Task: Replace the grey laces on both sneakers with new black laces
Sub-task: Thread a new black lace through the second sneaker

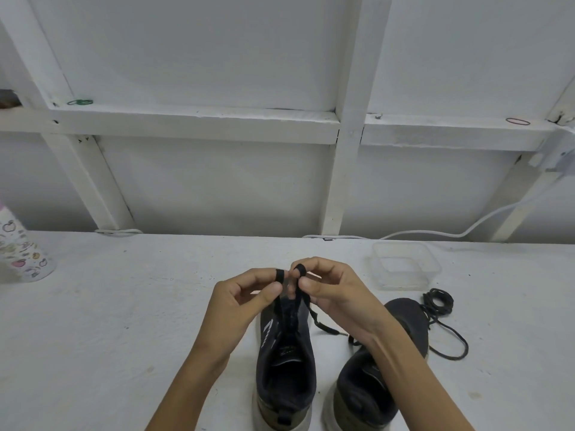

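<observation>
Left hand, right hand each pinch black lace above sneaker. Lace limp, light; likely best gripped near stiff aglet.

One wide-angle view, worn on the person's head, looks forward and down across the white worktop to the framed wall at 12 o'clock. It sits close to the work: the left hand and right hand reach in from 6 o'clock and pinch a black lace just below mid-frame. Under the lens's bend, the wall's beams splay outward toward 10 and 2 o'clock.
</observation>
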